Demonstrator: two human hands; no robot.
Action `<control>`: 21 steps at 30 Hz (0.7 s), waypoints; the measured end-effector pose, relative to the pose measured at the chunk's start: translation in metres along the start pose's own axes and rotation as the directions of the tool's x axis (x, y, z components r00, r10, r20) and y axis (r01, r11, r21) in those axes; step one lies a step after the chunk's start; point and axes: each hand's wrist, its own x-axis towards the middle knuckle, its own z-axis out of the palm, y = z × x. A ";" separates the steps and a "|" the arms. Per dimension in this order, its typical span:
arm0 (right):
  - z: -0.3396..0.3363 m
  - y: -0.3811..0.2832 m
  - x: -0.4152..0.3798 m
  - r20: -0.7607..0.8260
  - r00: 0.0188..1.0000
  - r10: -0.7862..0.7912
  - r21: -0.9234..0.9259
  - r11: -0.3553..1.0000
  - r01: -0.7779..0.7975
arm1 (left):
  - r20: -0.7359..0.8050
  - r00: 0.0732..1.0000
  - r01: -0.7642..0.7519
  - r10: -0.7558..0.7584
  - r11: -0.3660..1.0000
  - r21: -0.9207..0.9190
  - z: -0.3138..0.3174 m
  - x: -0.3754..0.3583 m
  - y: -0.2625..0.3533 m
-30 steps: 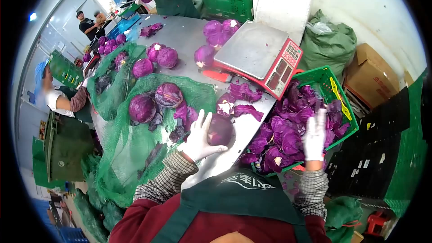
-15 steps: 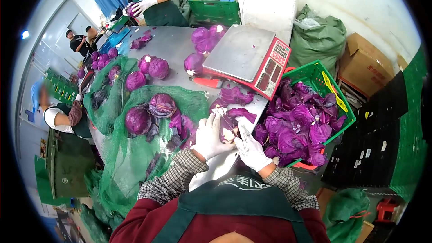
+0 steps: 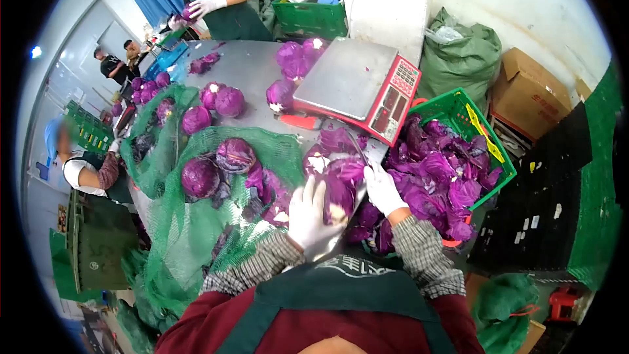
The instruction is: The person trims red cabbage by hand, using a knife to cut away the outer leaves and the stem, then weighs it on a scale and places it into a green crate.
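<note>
A partly trimmed red cabbage (image 3: 342, 187) lies on the steel table in front of me, its pale cut stem end facing my body. My left hand (image 3: 309, 215), in a white glove, holds its left side, with fingers stretched along it and the thumb near the stem. In my gloved right hand (image 3: 384, 190) is a knife (image 3: 358, 147); its thin blade points up and away over loose purple leaves, and the fingers hide its handle. Cut outer leaves (image 3: 337, 137) lie just beyond the cabbage.
A red scale (image 3: 357, 82) stands ahead, with an orange-handled tool (image 3: 299, 121) beside it. On my right, a green crate (image 3: 506, 174) holds cabbage leaves. Whole cabbages (image 3: 200, 177) sit on green netting (image 3: 190, 223) at left. Across the table, a person (image 3: 229, 6) handles a cabbage.
My right hand has moved up and right, swinging the knife from the stem end to beyond the cabbage. My left hand has shifted slightly down, and more of the cabbage shows.
</note>
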 end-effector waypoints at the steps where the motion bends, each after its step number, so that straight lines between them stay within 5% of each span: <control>1: 0.010 0.002 -0.005 -0.196 0.978 -0.079 -0.006 0.997 0.079 | -0.015 1.000 -0.021 0.021 1.000 0.014 0.004 -0.014 -0.009; 3: -0.018 -0.037 -0.005 0.080 0.984 0.159 0.373 0.911 -0.177 | -0.073 0.996 -0.048 0.041 0.994 -0.096 0.004 -0.032 -0.034; 5: -0.031 -0.069 -0.007 0.221 0.929 0.297 0.523 0.768 -0.370 | -0.026 0.998 -0.056 0.052 0.980 -0.193 -0.008 -0.043 -0.055; 6: -0.025 -0.075 -0.012 0.024 0.989 0.146 0.454 0.880 -0.141 | -0.006 0.999 -0.033 0.034 0.897 -0.441 -0.006 -0.051 -0.071; 7: -0.021 -0.081 -0.011 -0.011 0.999 -0.038 0.244 0.969 0.039 | 0.206 0.969 0.233 -0.136 0.780 -0.581 -0.017 -0.050 -0.072; 9: -0.028 -0.091 -0.017 0.015 0.997 -0.081 0.350 0.934 0.070 | 0.261 0.917 0.398 -0.301 0.707 -0.585 -0.016 -0.040 -0.071; 10: -0.025 -0.090 -0.018 0.063 0.994 0.087 0.598 0.794 -0.107 | 0.142 0.955 0.289 -0.261 0.707 -0.646 -0.004 -0.037 -0.067; 11: -0.021 -0.085 -0.021 0.155 0.960 0.233 0.782 0.564 -0.263 | 0.191 0.963 0.259 -0.189 0.846 -0.467 0.003 -0.036 -0.068; 13: -0.022 -0.052 -0.026 0.035 0.965 0.261 0.805 0.565 -0.182 | 0.175 0.975 0.210 -0.134 0.813 -0.543 0.012 -0.044 -0.072; 15: -0.064 0.003 -0.037 0.305 0.640 0.705 0.917 -0.037 -0.396 | 0.223 0.944 0.329 -0.244 0.629 -0.705 0.000 -0.051 -0.067; 18: -0.117 0.041 -0.041 -0.060 0.521 0.852 0.655 0.427 -0.624 | 0.306 0.863 0.493 -0.402 0.542 -0.681 0.003 -0.046 -0.093; 19: -0.127 0.040 -0.041 -0.140 0.579 0.803 0.434 0.576 -0.693 | 0.332 0.838 0.534 -0.434 0.522 -0.666 -0.003 -0.030 -0.087; 21: -0.101 0.023 -0.037 -0.136 0.740 0.658 0.583 0.657 -0.478 | 0.394 0.778 0.617 -0.489 0.716 -0.328 -0.017 -0.001 -0.078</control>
